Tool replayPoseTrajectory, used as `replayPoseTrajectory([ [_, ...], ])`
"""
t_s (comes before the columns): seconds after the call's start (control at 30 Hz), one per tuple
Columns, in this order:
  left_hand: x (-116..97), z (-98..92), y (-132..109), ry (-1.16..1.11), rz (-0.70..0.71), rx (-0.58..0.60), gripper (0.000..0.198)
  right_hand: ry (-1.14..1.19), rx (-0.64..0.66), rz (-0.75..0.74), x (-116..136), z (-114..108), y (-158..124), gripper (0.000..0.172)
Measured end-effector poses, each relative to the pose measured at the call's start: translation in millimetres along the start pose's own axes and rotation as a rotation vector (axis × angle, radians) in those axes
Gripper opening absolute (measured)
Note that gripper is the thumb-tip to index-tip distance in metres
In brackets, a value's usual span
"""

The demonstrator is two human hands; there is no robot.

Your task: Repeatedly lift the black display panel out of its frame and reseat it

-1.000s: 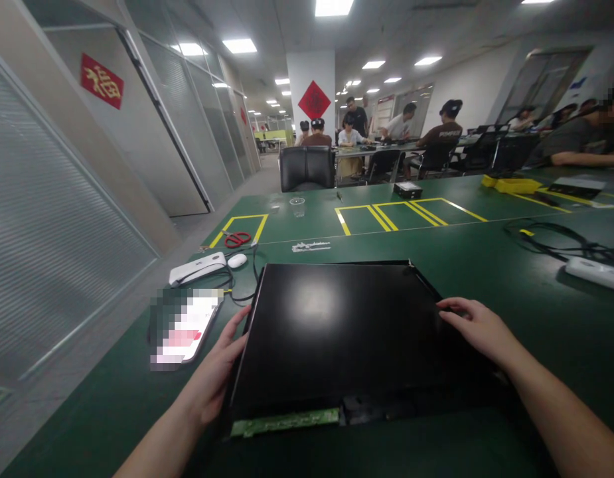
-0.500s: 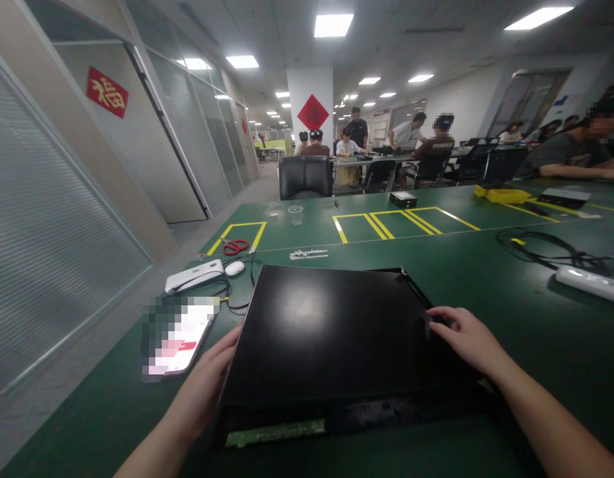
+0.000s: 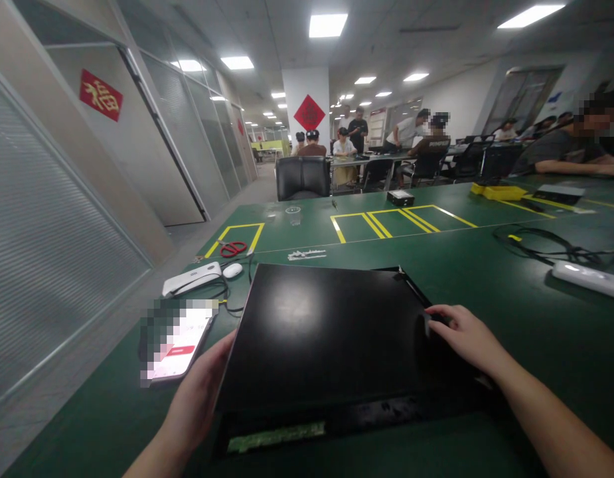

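Observation:
A flat, glossy black panel (image 3: 326, 332) lies over a shallow black frame (image 3: 386, 406), whose far right corner and near side show past the panel. A rough pale-green strip (image 3: 277, 438) runs along the frame's near side. My left hand (image 3: 200, 385) grips the panel's left edge, its fingertips hidden behind and below that edge. On the other side, my right hand (image 3: 459, 332) has its thumb and forefinger closed at the frame's right rail. Its other fingers are curled and partly hidden.
Left of the panel lie a phone (image 3: 180, 348), a white power strip (image 3: 192, 279), a white mouse (image 3: 232, 270) and red scissors (image 3: 233, 249). A clear cup (image 3: 293, 216) stands farther back. At right are black cables (image 3: 550, 245) and another white bar (image 3: 588, 280). Several people sit beyond.
The panel's near left corner has shifted slightly left relative to the frame, along with my left hand. My right hand keeps its place on the rail. The whole view has drifted a little.

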State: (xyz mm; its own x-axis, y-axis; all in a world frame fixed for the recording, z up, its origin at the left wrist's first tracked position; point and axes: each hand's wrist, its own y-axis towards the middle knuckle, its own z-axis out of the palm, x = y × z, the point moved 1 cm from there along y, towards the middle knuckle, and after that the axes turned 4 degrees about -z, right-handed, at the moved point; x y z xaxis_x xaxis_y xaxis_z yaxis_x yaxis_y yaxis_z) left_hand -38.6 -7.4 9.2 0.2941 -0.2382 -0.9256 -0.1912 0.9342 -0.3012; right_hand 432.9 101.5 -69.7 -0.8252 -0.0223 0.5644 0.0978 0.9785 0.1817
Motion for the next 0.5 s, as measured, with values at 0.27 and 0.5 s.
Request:
replayPoseTrajectory([
  [0.27, -4, 10.0, -13, -0.001, 0.071, 0.040, 0.066, 0.045, -0.024, 0.025, 0, -1, 0, 0.052],
  [0.5, 1, 6.2, -15, -0.002, 0.147, 0.022, 0.067, 0.164, -0.068, 0.135, -1, 1, 2, 0.066],
])
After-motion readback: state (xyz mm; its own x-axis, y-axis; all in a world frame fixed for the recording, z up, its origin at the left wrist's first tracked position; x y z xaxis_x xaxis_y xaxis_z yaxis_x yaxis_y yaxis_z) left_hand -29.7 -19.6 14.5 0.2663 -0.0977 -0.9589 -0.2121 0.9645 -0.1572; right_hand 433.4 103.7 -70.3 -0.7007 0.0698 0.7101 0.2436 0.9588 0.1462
